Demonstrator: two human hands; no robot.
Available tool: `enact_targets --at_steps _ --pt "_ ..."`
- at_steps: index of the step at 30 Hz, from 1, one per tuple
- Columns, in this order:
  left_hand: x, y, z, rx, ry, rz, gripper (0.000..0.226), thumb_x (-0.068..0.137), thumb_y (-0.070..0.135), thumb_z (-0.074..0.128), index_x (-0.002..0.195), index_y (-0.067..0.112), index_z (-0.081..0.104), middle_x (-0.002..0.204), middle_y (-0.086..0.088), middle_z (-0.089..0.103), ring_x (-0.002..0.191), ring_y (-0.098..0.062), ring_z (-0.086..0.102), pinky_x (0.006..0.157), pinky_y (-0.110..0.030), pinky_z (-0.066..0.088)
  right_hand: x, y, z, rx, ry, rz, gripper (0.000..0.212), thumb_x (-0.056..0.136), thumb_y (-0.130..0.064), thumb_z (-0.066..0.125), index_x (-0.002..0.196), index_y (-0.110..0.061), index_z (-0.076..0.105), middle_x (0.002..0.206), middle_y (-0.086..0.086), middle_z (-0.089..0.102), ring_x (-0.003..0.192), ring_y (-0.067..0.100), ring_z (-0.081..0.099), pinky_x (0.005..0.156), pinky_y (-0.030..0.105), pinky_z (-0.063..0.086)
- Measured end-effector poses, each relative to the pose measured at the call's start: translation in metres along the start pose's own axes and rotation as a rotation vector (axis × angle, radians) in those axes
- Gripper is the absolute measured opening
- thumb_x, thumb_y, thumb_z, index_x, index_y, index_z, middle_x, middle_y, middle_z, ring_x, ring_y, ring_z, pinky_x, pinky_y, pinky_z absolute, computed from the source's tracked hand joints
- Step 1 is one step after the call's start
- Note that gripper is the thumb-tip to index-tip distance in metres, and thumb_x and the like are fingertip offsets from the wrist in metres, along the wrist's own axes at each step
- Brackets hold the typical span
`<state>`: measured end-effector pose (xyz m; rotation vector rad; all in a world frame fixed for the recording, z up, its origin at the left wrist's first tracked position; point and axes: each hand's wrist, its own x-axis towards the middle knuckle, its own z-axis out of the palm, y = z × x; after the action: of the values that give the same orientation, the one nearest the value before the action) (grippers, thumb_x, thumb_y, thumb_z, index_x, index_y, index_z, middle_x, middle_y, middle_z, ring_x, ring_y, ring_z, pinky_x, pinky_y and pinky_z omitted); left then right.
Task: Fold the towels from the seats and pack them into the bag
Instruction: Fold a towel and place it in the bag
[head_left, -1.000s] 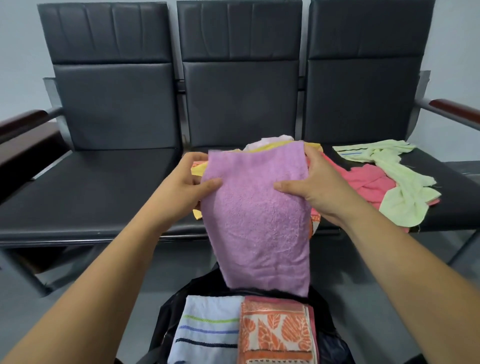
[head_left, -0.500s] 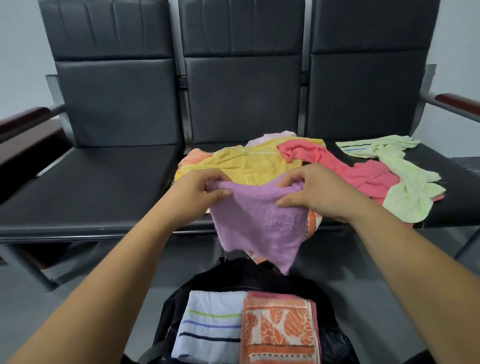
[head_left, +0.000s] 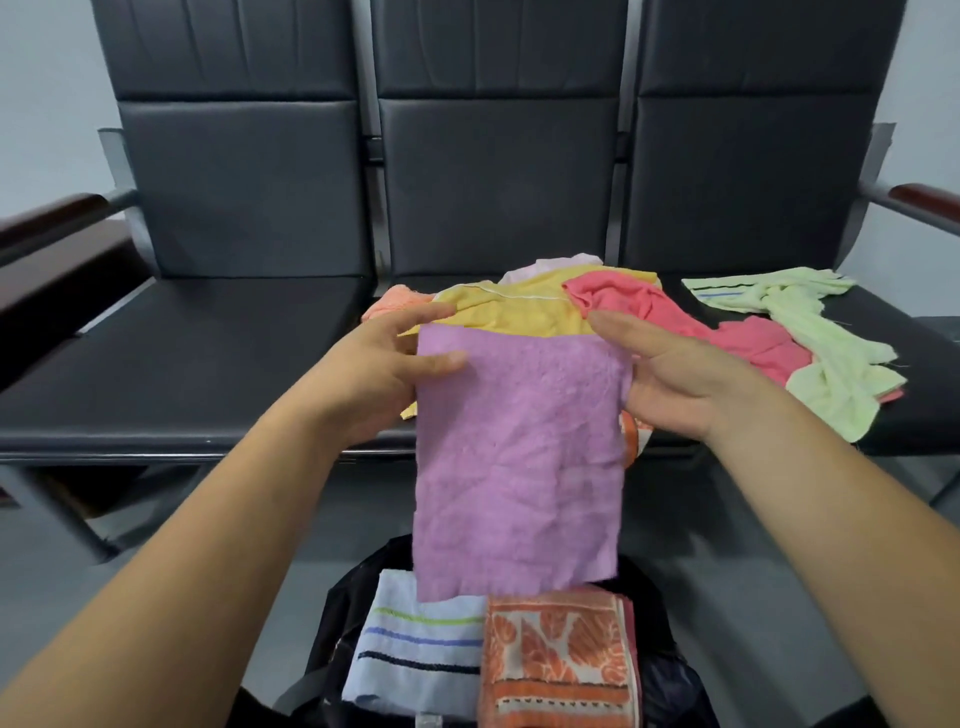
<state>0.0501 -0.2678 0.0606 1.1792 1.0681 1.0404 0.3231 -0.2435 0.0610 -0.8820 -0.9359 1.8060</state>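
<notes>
A purple towel (head_left: 519, 457) hangs flat and upright in front of the middle seat. My left hand (head_left: 379, 374) pinches its upper left corner between thumb and fingers. My right hand (head_left: 670, 374) holds its upper right edge, fingers stretched behind the cloth. Below it the black bag (head_left: 343, 613) stands open on the floor, with a folded pale blue striped towel (head_left: 415, 649) and a folded orange patterned towel (head_left: 556, 665) inside. A heap of yellow (head_left: 519, 312), pink (head_left: 675, 317) and light green (head_left: 831, 353) towels lies on the seats behind.
A row of black padded seats (head_left: 208, 353) fills the view, with dark wooden armrests (head_left: 57, 218) at both ends. The left seat holds nothing. Grey floor surrounds the bag.
The purple towel, bunched between both hands half a second ago, now hangs spread flat again, and both hands have moved apart and up along its top edge.
</notes>
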Motion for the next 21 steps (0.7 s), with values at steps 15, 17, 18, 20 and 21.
enact_targets --at_steps 15,17,18,20,21 --pt "-0.001 -0.005 0.008 0.481 0.123 0.188 0.008 0.092 0.025 0.070 0.089 0.031 0.067 0.071 -0.010 0.052 0.067 -0.021 0.044 0.066 -0.037 0.039 0.003 0.012 0.000 -0.731 0.138 -0.207 0.011 0.096 -0.026 0.068 0.086 -0.027 0.063 0.117 0.005 0.056 0.094 0.022 0.062 0.066 0.031 0.047" --pt "-0.001 -0.005 0.010 0.361 0.175 0.133 0.006 0.088 0.028 0.075 0.090 0.028 0.070 0.073 -0.008 0.056 0.068 -0.022 0.047 0.067 -0.039 0.043 0.003 0.012 0.000 -0.566 0.173 -0.146 0.013 0.094 -0.017 0.070 0.086 -0.022 0.062 0.102 0.004 0.063 0.069 0.011 0.065 0.053 0.026 0.048" --pt "0.000 -0.005 0.012 0.301 0.205 0.104 0.007 0.088 0.028 0.077 0.090 0.026 0.071 0.072 -0.003 0.058 0.068 -0.022 0.048 0.068 -0.038 0.044 0.002 0.011 0.000 -0.483 0.181 -0.087 0.012 0.092 -0.014 0.071 0.087 -0.020 0.062 0.093 0.003 0.065 0.060 0.009 0.065 0.049 0.025 0.049" --pt "0.001 -0.006 0.015 0.170 0.209 0.033 0.012 0.083 0.029 0.082 0.089 0.024 0.072 0.079 0.002 0.064 0.070 -0.018 0.054 0.072 -0.038 0.046 0.000 0.007 0.000 -0.300 0.161 0.041 0.015 0.086 -0.015 0.074 0.097 -0.015 0.065 0.090 0.006 0.070 0.065 0.012 0.070 0.054 0.030 0.057" --pt "0.001 -0.007 0.015 0.116 0.175 0.001 0.019 0.078 0.029 0.085 0.091 0.024 0.073 0.089 0.001 0.069 0.075 -0.018 0.059 0.075 -0.040 0.049 -0.001 0.006 0.001 -0.195 0.122 0.086 0.025 0.084 -0.017 0.074 0.107 -0.012 0.067 0.100 0.009 0.073 0.076 0.016 0.074 0.064 0.034 0.062"
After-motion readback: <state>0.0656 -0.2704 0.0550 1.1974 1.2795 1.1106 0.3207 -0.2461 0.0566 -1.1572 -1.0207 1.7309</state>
